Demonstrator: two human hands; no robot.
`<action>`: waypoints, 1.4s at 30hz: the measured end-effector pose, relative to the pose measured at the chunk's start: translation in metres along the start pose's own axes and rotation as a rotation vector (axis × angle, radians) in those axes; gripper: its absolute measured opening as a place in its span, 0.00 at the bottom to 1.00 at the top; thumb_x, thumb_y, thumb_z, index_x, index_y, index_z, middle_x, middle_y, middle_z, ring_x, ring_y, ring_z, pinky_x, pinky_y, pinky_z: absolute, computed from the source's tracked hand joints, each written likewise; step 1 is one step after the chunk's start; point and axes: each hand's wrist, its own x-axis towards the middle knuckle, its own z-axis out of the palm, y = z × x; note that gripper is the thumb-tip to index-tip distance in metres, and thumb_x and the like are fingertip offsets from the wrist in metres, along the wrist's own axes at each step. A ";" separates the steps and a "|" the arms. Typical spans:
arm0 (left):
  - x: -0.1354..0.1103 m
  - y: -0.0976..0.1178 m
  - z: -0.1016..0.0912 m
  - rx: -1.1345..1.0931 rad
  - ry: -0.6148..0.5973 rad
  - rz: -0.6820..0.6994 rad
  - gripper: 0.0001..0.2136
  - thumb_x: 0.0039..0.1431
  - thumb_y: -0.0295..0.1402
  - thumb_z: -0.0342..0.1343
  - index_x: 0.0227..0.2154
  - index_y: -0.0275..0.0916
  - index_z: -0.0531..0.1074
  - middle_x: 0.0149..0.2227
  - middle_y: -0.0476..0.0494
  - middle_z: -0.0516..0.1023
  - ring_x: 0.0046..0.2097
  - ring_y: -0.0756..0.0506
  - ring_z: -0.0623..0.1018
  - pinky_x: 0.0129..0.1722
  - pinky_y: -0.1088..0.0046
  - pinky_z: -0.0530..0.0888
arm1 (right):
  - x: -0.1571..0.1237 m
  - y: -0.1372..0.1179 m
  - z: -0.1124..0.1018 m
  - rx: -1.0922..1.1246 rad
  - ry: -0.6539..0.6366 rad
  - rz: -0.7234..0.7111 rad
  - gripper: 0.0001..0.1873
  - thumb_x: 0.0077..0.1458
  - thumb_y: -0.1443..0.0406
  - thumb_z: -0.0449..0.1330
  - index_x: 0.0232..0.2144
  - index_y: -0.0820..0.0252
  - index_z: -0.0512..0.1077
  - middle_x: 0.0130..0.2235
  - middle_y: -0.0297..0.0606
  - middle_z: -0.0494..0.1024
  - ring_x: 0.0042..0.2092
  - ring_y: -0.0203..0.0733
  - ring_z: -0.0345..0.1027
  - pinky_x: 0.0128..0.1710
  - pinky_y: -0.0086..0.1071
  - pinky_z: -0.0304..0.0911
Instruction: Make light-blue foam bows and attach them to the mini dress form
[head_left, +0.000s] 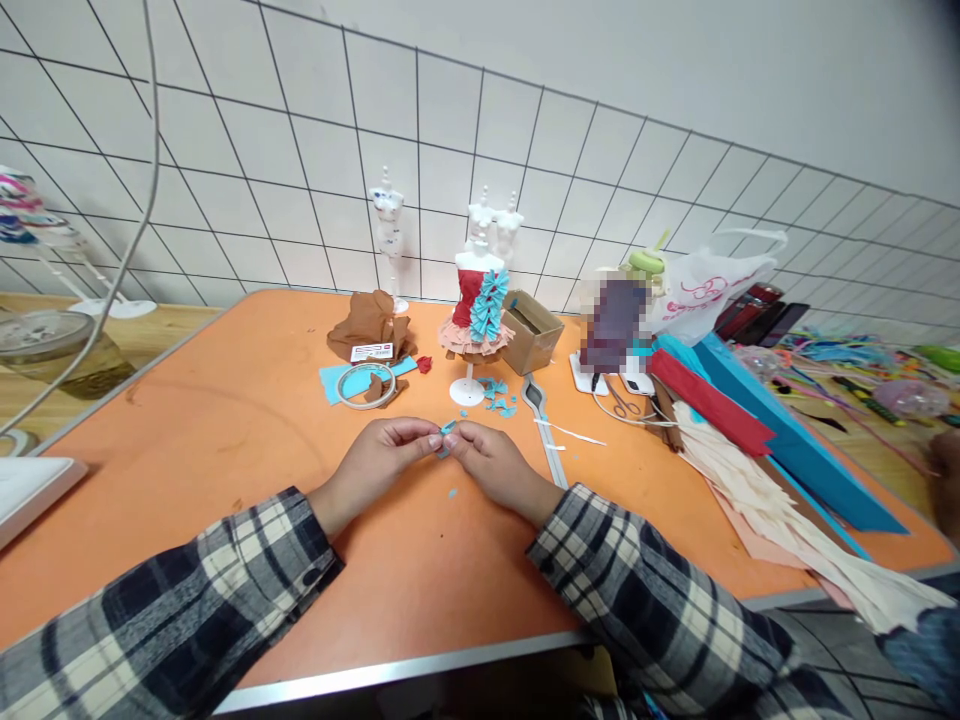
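Left grip (pixel 381 452), right grip (pixel 495 462) both pinching blue scrap (pixel 448 428); dress (pixel 470 296) ruffled down one side, loose pieces (pixel 500 404) unattached.

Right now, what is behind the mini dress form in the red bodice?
Two white mini dress forms and, partly, at right, a cardboard box. The dressed form covers the rear forms' lower parts and some of the box's left side.

Orange desk fills up at the far side!

And on this orange desk (pixel 225 430), a dress form (pixel 471 300) stands towards the far edge, blue scraps (pixel 499 403) strewn by its base, cardboard box (pixel 536 345) just beside! Blue paper (pixel 817 455) lines the right edge, cream strips (pixel 739 465) spilling over the near edge.
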 end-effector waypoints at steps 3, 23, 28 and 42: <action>0.001 -0.002 0.000 -0.012 -0.007 -0.006 0.16 0.49 0.47 0.62 0.32 0.39 0.81 0.35 0.43 0.84 0.39 0.40 0.79 0.43 0.65 0.74 | 0.000 -0.001 0.000 -0.010 0.002 -0.002 0.16 0.63 0.55 0.49 0.31 0.58 0.68 0.30 0.31 0.70 0.33 0.35 0.63 0.35 0.28 0.58; 0.003 -0.007 0.003 0.397 -0.097 0.123 0.11 0.56 0.42 0.55 0.36 0.47 0.81 0.38 0.47 0.84 0.39 0.41 0.80 0.39 0.70 0.73 | 0.005 0.019 -0.031 -0.653 0.112 0.157 0.10 0.59 0.58 0.57 0.41 0.55 0.66 0.37 0.39 0.78 0.36 0.44 0.70 0.30 0.32 0.51; 0.012 -0.008 -0.014 0.645 -0.019 0.149 0.13 0.58 0.42 0.52 0.36 0.45 0.80 0.38 0.43 0.83 0.39 0.39 0.78 0.37 0.68 0.70 | 0.007 0.020 -0.028 -0.620 0.076 0.074 0.11 0.56 0.61 0.59 0.42 0.55 0.68 0.43 0.38 0.77 0.41 0.43 0.70 0.34 0.31 0.54; 0.028 -0.014 -0.034 0.718 0.074 0.123 0.15 0.61 0.44 0.47 0.36 0.43 0.76 0.38 0.43 0.81 0.41 0.40 0.77 0.37 0.69 0.69 | 0.009 0.027 -0.029 -0.563 -0.030 -0.147 0.13 0.52 0.60 0.66 0.41 0.56 0.75 0.39 0.38 0.76 0.44 0.43 0.67 0.43 0.34 0.59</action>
